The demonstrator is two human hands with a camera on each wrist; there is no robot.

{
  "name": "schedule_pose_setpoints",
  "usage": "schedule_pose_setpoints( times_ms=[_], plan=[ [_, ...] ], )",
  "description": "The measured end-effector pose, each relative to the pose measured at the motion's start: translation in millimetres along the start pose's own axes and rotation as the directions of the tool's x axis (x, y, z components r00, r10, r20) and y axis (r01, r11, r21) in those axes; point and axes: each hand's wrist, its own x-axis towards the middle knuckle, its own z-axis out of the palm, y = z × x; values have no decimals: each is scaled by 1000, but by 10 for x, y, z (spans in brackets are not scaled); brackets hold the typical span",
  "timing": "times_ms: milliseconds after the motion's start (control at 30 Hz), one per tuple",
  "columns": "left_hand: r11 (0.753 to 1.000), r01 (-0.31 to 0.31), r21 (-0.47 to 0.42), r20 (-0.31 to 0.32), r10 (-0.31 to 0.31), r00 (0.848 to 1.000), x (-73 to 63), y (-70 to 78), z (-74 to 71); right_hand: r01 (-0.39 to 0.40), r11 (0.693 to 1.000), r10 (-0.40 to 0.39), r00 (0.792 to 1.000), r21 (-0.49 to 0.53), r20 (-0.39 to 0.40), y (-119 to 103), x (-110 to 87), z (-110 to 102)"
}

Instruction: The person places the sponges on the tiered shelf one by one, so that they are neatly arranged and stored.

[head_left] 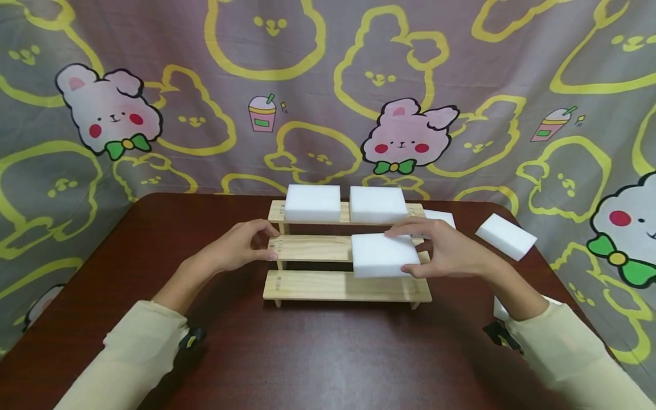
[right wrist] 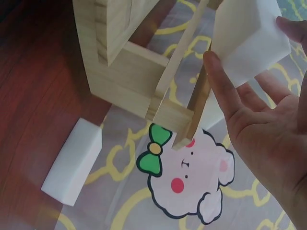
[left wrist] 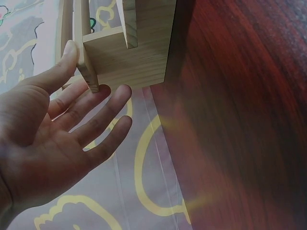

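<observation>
On the dark counter [head_left: 328, 359], head view, stands a three-tier wooden rack [head_left: 302, 285]. Two white blocks [head_left: 312, 202] sit side by side on its top tier [head_left: 345, 213]. The right-hand grip [head_left: 448, 250] pinches a foam block [head_left: 384, 254] at its right end; the block is over the right part of the rack, between middle tier [head_left: 315, 249] and lowest tier [head_left: 318, 291]. Whether it bears on wood cannot be told. A loose block [head_left: 506, 236] lies to the right.

Left wrist view: the left-hand grip clasps the end of a tier, thumb on one side and forefingers on the other, the remaining fingers extended clear.

Right wrist view: thumb and fingers hold opposite sides of the foam block, with no visible denting.

Handling, as judged: very light, soft, faintly yielding, unlikely to slip, though a hard squeeze could mark or tear its edges. Recommended hold: light pressure across opposite sides near one end, keeping the underside free.
</observation>
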Motion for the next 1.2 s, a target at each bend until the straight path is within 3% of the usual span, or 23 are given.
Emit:
schedule_pose_setpoints(
  times_ms=[333,633,1200],
  plan=[
    [1000,11,3,4,-11,1000,2,5,-2,-11,999,11,1000,49,-4,-65,111,133],
    [1000,2,5,7,-2,1000,0,-4,-4,71,988,-85,992,-141,-95,-145,226,242],
    [1000,-13,-1,10,13,1000,-6,-14,-7,114,985,-132,981,-130,-143,-238,529,577]
  ],
)
